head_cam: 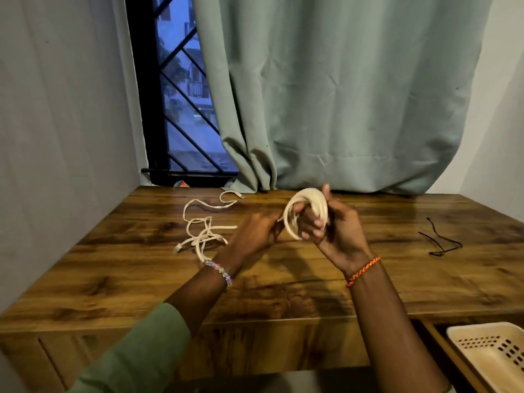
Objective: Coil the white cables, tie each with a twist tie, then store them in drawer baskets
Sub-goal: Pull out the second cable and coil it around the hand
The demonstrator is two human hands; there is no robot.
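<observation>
1. The right hand (334, 225) is curled around a coiled white cable (307, 212), held above the wooden table (283, 279).
2. The left hand (255, 231) pinches that cable's free end beside the coil.
3. A second, loose white cable (202, 222) lies on the table, left.
4. Black twist ties (441, 239) lie right; a cream basket (493, 355) sits in the open drawer.

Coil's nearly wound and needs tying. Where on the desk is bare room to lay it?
Bare wood lies between the right hand and the dark twist ties, and along the near desk edge under the forearms. The far-left is crowded with the loose white cable.
</observation>
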